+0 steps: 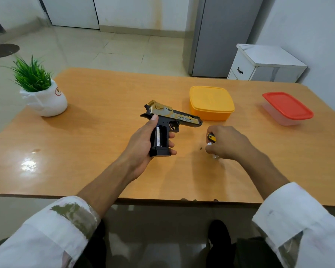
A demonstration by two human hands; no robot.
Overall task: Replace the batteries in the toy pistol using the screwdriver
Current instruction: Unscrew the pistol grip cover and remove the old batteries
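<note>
A black and gold toy pistol [174,118] is held above the wooden table [97,113] by my left hand [143,146], which grips its handle. The handle's battery bay is uncovered and a silvery battery [158,136] shows inside. My right hand [227,143] rests on the table to the right, fingers closed over small items. The yellow and black handle of the screwdriver [211,137] pokes out at its left side, and a silvery battery end [215,156] shows beneath the fingers. A tiny dark screw [201,148] lies on the table just left of that hand.
A yellow lidded box [211,102] sits behind the pistol's muzzle. A clear box with a red lid [287,108] stands at the far right. A potted green plant [41,89] is at the table's left corner. A white cabinet [263,63] stands beyond the table.
</note>
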